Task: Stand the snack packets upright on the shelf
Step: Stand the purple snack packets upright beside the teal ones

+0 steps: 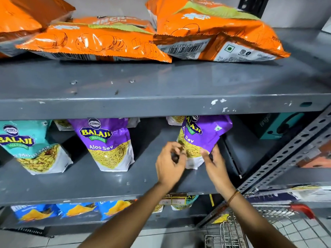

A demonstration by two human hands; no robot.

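Head view: both hands' grips pinch a tilted purple packet (200,138) near the shelf's (107,183) right end, left (170,163), right (215,165).

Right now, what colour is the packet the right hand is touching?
Purple, with yellow snack printed on the packet at the right hand; seen in the head view.

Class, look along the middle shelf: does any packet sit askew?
Yes. The right-hand purple Aloo Sev packet leans left, held at its base by the right hand; the other purple Aloo Sev packet stands upright.
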